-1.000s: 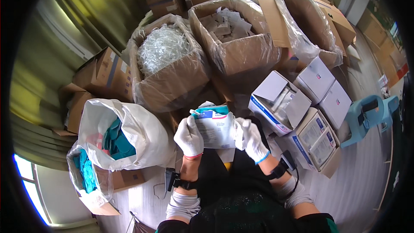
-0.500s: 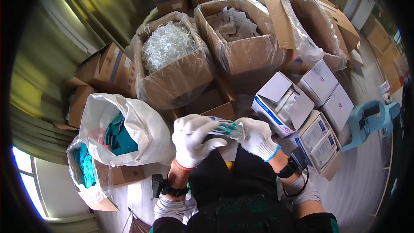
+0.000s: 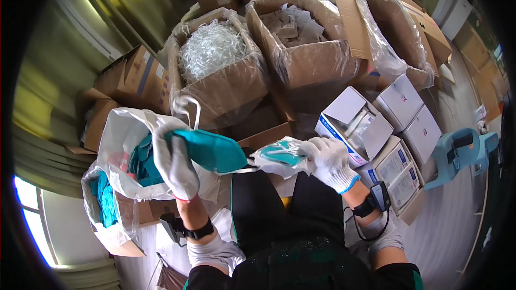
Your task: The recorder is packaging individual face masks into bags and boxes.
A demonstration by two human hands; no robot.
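In a white knitted glove, my left hand (image 3: 179, 157) grips the end of a teal face mask (image 3: 215, 151) with white ear straps, level with the mouth of the white sack. My right hand (image 3: 329, 162), gloved too with a blue cuff edge, holds a clear plastic packet (image 3: 282, 156). Teal material shows inside the packet, and white straps trail between it and the mask. Left of my left hand, the white sack (image 3: 129, 123) holds several teal pieces (image 3: 141, 158) that look like masks. A white box (image 3: 352, 121) with flat packets inside stands beyond my right hand.
Lined cartons hold clear shredded strips (image 3: 212, 48) and torn packaging (image 3: 295, 26); another lined carton (image 3: 395, 32) stands further right. At right are closed white boxes (image 3: 400, 102), an open box of packets (image 3: 400, 174) and a blue plastic stool (image 3: 457, 153). A lined box (image 3: 107, 204) of teal pieces sits left.
My left hand has moved left toward the sack, drawing the teal mask out of the packet. The right hand keeps the packet and has shifted slightly right.
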